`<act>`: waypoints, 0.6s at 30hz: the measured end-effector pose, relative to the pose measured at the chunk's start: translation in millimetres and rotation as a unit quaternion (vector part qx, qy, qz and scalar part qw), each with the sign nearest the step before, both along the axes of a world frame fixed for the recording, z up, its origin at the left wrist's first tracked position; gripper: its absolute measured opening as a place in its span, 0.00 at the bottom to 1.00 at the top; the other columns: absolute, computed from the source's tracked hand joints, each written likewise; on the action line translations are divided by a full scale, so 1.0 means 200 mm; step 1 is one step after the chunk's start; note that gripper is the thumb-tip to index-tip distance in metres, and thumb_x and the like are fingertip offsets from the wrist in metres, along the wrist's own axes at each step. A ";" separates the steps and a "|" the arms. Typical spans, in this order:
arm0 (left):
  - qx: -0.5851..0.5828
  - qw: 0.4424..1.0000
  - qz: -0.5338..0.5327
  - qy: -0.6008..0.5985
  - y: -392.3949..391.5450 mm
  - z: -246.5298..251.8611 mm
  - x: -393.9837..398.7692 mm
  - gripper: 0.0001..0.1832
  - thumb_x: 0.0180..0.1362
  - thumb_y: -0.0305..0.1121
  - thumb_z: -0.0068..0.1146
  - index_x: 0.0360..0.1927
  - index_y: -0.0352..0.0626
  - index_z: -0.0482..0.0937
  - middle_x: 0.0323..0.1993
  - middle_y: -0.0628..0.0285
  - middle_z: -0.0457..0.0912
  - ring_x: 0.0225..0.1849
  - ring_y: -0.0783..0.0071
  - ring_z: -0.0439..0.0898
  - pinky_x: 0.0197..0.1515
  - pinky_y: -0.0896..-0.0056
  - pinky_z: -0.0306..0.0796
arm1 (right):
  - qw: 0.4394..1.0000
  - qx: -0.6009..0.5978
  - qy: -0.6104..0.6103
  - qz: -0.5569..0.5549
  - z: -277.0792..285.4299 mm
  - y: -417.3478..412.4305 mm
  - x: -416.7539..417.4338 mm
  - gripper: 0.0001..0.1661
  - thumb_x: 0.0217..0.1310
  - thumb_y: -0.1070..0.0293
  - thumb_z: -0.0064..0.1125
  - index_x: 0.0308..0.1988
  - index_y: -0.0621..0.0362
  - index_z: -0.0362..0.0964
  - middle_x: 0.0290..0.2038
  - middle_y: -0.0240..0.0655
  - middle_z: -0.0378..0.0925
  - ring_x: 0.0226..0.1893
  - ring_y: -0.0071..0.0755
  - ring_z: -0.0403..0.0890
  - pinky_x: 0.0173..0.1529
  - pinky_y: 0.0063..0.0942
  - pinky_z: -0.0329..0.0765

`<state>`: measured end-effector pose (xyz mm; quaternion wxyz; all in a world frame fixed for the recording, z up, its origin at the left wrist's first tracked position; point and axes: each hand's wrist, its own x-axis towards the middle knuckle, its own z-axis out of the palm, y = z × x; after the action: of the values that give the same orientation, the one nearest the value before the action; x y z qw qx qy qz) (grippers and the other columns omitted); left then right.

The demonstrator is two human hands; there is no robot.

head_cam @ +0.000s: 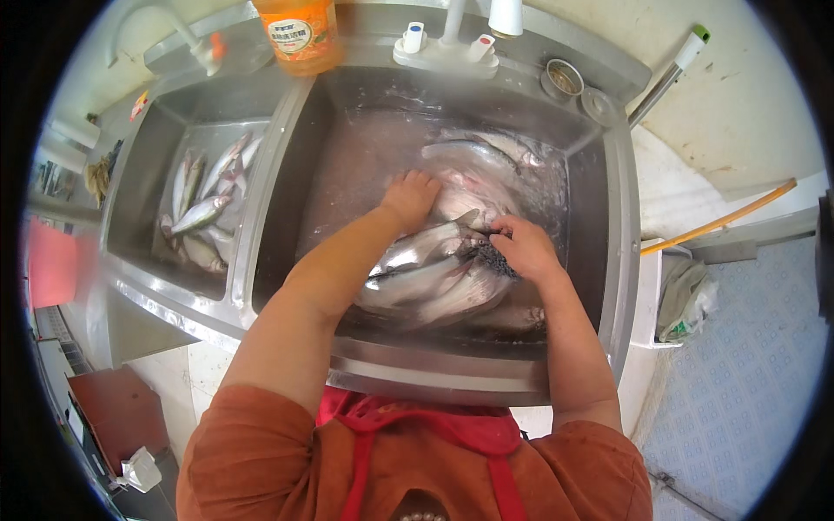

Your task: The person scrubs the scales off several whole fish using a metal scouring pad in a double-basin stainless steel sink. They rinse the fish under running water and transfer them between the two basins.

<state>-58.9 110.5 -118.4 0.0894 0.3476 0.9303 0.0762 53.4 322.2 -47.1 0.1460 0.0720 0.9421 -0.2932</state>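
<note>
My right hand (pixel 524 246) grips a dark metal scouring pad (pixel 498 258) against the heads of several silvery fish (pixel 423 251) in the large steel sink basin (pixel 589 208). To its left, my left hand (pixel 410 197) reaches down beside a pale, wet fish (pixel 475 195); its fingertips meet the fish's edge, and whether they grasp it is unclear. Two more fish (pixel 472 153) lie behind, near the basin's far right corner. Close to the front wall, another fish (pixel 508 319) is partly covered by murky water.
The smaller left basin (pixel 130 215) holds several fish (pixel 202 211). An orange detergent bottle (pixel 301 36) and a white faucet (pixel 449 55) stand along the back rim. A small round metal tin (pixel 561 78) sits in the back right corner. A yellow stick (pixel 723 218) juts out at the right.
</note>
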 end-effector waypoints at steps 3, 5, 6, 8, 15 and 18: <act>-0.063 0.998 -0.010 -0.013 0.04 0.03 -0.02 0.27 0.47 0.36 0.61 0.52 0.41 0.69 0.55 0.53 0.70 0.59 0.57 0.67 0.60 0.52 0.59 | 1.000 -0.007 0.004 0.007 -0.01 0.01 -0.02 0.17 0.54 0.60 0.56 0.43 0.55 0.76 0.40 0.42 0.80 0.43 0.47 0.78 0.47 0.38 0.73; -0.066 0.996 -0.019 -0.054 0.04 0.03 -0.03 0.26 0.47 0.36 0.60 0.51 0.42 0.70 0.54 0.52 0.71 0.58 0.57 0.69 0.58 0.54 0.62 | 1.000 -0.016 0.014 0.000 -0.02 0.02 -0.02 0.18 0.53 0.61 0.57 0.43 0.57 0.76 0.37 0.41 0.80 0.39 0.44 0.79 0.45 0.35 0.73; -0.070 0.995 -0.023 -0.071 0.03 0.04 -0.04 0.26 0.47 0.36 0.60 0.51 0.42 0.70 0.53 0.52 0.72 0.57 0.57 0.70 0.57 0.55 0.63 | 0.999 -0.023 0.022 -0.004 -0.02 0.02 -0.02 0.18 0.53 0.61 0.58 0.43 0.59 0.75 0.36 0.41 0.80 0.38 0.43 0.80 0.44 0.34 0.73; -0.041 0.993 -0.018 -0.111 0.02 0.06 -0.04 0.24 0.46 0.37 0.60 0.48 0.43 0.70 0.49 0.51 0.74 0.53 0.55 0.73 0.54 0.55 0.66 | 1.000 -0.016 0.005 -0.005 -0.01 0.01 -0.02 0.18 0.54 0.60 0.57 0.43 0.57 0.76 0.38 0.42 0.80 0.41 0.46 0.79 0.46 0.36 0.73; 0.002 0.990 0.020 -0.136 0.02 0.11 0.04 0.17 0.47 0.34 0.56 0.43 0.48 0.73 0.45 0.52 0.77 0.48 0.51 0.76 0.49 0.55 0.69 | 0.997 -0.056 0.016 -0.045 -0.06 0.05 -0.05 0.22 0.54 0.59 0.57 0.49 0.54 0.73 0.41 0.43 0.80 0.44 0.48 0.79 0.48 0.37 0.73; 0.012 1.000 0.014 -0.010 0.04 0.01 0.04 0.18 0.49 0.34 0.54 0.46 0.50 0.76 0.45 0.51 0.78 0.49 0.53 0.76 0.50 0.55 0.69 | 0.999 -0.026 -0.014 -0.022 -0.07 0.06 -0.07 0.28 0.54 0.58 0.56 0.55 0.52 0.69 0.46 0.44 0.78 0.48 0.47 0.77 0.51 0.37 0.73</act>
<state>-50.3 118.3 -117.0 0.0931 0.3352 0.9330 0.0919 40.4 333.9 -61.9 0.1544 0.0931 0.9302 -0.3198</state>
